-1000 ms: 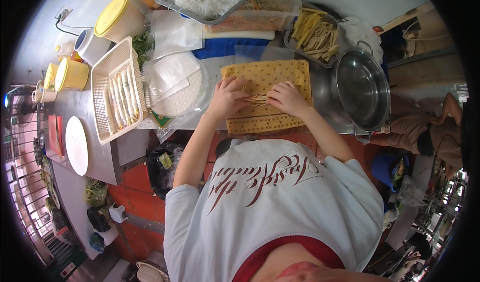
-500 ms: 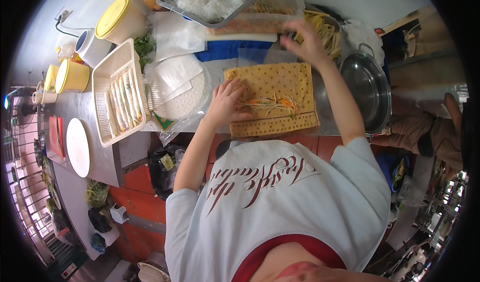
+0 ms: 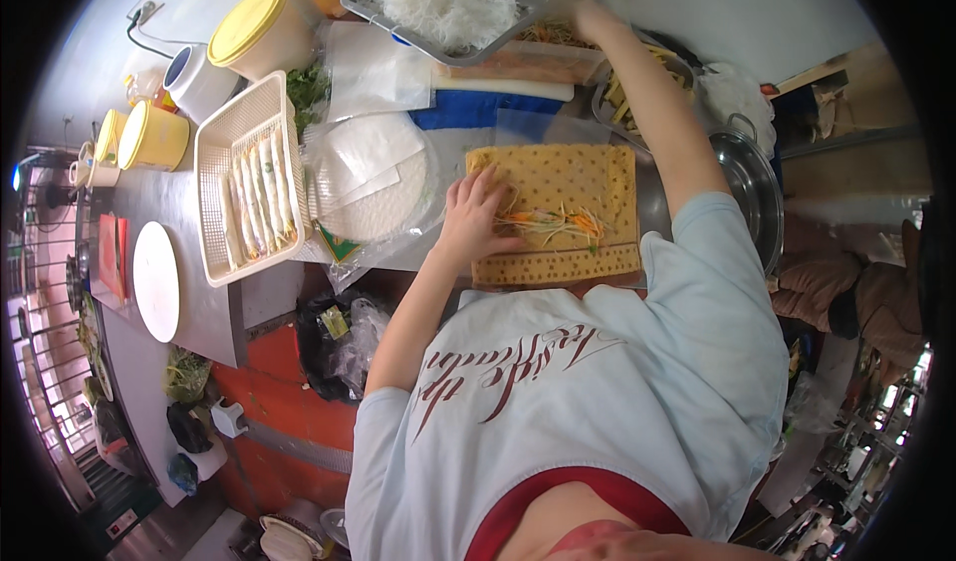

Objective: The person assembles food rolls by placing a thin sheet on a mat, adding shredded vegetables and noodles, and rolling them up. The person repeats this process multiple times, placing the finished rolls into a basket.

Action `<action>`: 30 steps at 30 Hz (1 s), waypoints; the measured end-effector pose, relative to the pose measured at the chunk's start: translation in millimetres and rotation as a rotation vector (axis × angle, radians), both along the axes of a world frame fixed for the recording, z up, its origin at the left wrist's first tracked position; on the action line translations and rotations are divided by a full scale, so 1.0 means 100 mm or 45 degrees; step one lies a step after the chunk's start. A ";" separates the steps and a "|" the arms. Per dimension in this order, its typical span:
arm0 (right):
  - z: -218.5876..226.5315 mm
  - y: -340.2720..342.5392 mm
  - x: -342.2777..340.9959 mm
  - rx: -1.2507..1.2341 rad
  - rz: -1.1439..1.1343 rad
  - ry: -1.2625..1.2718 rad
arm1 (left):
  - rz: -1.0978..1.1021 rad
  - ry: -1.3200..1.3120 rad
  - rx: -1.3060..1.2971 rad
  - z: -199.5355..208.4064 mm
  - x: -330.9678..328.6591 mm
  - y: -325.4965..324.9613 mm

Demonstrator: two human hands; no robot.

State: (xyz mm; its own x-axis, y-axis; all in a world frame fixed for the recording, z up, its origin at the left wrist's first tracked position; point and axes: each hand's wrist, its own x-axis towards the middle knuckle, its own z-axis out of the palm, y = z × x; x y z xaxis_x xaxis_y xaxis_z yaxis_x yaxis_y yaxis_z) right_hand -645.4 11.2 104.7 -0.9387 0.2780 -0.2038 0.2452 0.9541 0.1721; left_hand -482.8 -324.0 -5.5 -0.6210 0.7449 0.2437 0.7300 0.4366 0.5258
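A yellow, brown-dotted mat (image 3: 558,178) lies on the worktop in front of me. On it is a loose strip of shredded vegetables (image 3: 568,224), orange and pale with some green. My left hand (image 3: 476,213) rests on the mat's left side, fingers spread, its thumb by the strip's left end. At the far side, my right hand (image 3: 595,21) reaches over a clear container of shredded vegetables (image 3: 553,33). Its fingers are blurred and partly lost against the wall, so their grip does not show. White rice paper rounds (image 3: 383,198) lie left of the mat.
A cream basket (image 3: 209,183) holds several finished rolls (image 3: 261,198). Beyond the mat sit a grey tray of white noodles (image 3: 448,13) and a tray of yellow strips (image 3: 622,113). A metal pot (image 3: 757,198) stands right; yellow-lidded tubs (image 3: 246,25) stand far left.
My right hand has reached farther away, from above the yellow strips to the far vegetable container. My left hand stays on the mat. The whole view has shifted slightly.
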 end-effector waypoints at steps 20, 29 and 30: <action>0.44 -0.12 1.21 -0.962 0.194 0.931 | 0.121 -0.078 0.086 -0.05 0.05 -0.39; -0.88 -1.41 2.28 -1.331 0.469 0.360 | 0.107 -0.039 0.083 -0.03 0.06 -0.29; -0.85 -1.41 2.32 -1.397 0.416 0.353 | 0.113 -0.045 0.098 0.00 0.09 -0.26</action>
